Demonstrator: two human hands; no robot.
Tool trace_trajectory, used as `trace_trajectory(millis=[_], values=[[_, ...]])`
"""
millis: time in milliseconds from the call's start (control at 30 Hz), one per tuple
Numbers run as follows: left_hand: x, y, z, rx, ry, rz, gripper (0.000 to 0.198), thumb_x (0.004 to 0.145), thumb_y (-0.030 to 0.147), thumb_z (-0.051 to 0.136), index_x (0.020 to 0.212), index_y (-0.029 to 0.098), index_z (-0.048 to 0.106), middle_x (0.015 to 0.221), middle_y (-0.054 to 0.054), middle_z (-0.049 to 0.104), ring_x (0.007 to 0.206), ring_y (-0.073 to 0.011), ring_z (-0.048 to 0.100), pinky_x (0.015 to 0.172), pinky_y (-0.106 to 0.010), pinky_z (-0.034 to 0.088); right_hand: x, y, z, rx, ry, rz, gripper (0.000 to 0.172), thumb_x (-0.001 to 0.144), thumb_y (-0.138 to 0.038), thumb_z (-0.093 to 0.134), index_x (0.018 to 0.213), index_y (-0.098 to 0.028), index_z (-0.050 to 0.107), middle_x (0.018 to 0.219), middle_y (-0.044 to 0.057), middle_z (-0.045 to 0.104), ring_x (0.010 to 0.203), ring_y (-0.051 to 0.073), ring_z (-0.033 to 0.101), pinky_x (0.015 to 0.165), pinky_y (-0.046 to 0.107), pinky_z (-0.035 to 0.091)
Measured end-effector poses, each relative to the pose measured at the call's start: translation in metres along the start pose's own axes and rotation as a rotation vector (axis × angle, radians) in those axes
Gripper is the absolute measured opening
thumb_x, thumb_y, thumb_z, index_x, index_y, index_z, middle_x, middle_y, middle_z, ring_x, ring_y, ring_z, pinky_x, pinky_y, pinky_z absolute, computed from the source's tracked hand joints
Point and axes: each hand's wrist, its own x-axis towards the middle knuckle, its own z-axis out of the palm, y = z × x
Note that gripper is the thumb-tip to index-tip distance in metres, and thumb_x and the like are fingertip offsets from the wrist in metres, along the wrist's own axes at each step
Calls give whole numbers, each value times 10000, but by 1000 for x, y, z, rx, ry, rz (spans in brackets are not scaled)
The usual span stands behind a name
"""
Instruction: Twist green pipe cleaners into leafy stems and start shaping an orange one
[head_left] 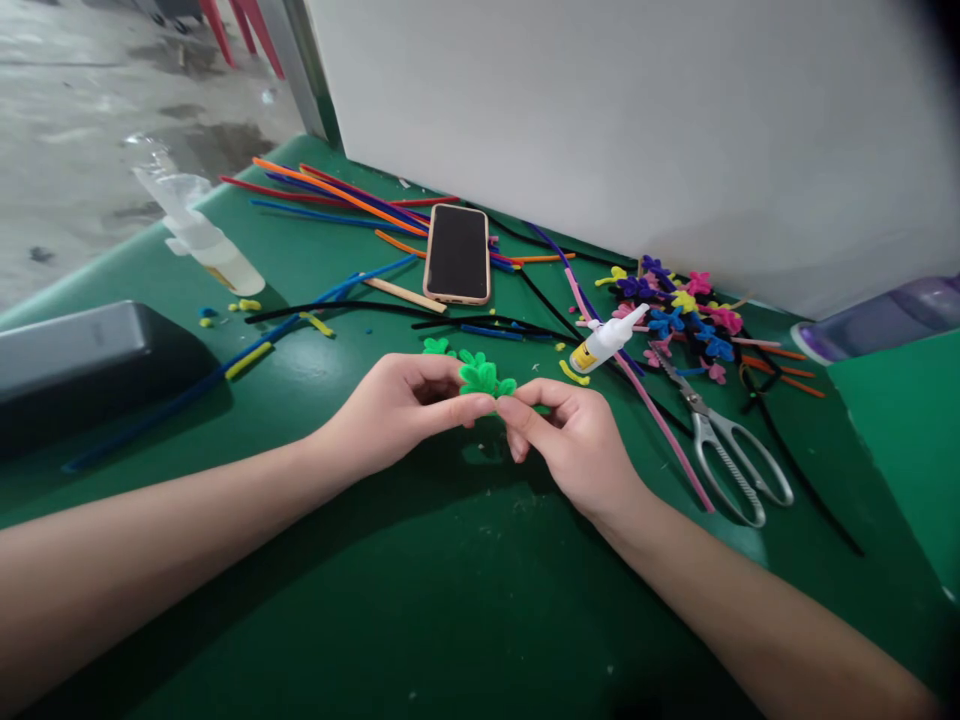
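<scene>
Bright green looped pipe cleaners point(480, 372), bent into small petal shapes, are pinched between my two hands above the table. My left hand point(409, 405) grips them from the left with thumb and fingers. From the other side my right hand point(574, 435) pinches the same green piece, its thumb tip close to the left thumb. Part of the green piece is hidden behind the fingers. Just beyond my right hand stands a small tilted glue bottle point(600, 342) with a white nozzle and yellow label. Scissors point(724, 440) with grey handles lie to the right.
Loose coloured pipe cleaners point(337, 195) spread over the green table point(450, 600). A phone point(457, 255) lies among them, a heap of pipe-cleaner flowers point(679, 305) at back right. Left are a clear bottle point(210, 245) and a dark box point(82, 365). A white panel point(600, 110) bounds the back.
</scene>
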Motion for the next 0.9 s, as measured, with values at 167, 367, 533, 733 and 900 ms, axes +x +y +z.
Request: trace_trajectory(millis=[167,367,533,733,900], values=[[0,0,0,29,-2,-8,164,733,313,683,751,151,667,651,7,635,598,-115,577,572,-207,476,0,0,0,33,-34,13,256,813,-362,609,640,-174,611,529,-21,591,509,99,546,542,240,440],[0,-3,0,52,64,5,178,763,322,652,754,144,649,650,7,608,572,-101,553,538,-195,460,4,3,1,145,-58,74,203,815,-358,608,780,-166,664,670,16,677,548,109,603,570,259,503],[-1,-2,0,-20,39,3,158,766,306,649,778,149,647,655,4,626,600,-117,585,582,-218,488,3,2,1,125,-29,61,209,809,-357,620,752,-160,659,635,11,672,519,104,602,541,245,503],[0,-3,-3,-14,-53,3,151,747,306,673,792,162,670,730,-8,678,680,-149,632,653,-251,520,0,1,1,95,-42,35,194,817,-336,615,759,-162,678,646,16,685,511,102,610,527,235,500],[1,-2,-2,126,-36,61,183,800,324,610,768,147,646,667,-8,638,626,-133,600,590,-227,490,2,2,2,161,-46,125,272,779,-417,641,711,-154,655,615,24,679,487,113,612,509,242,505]])
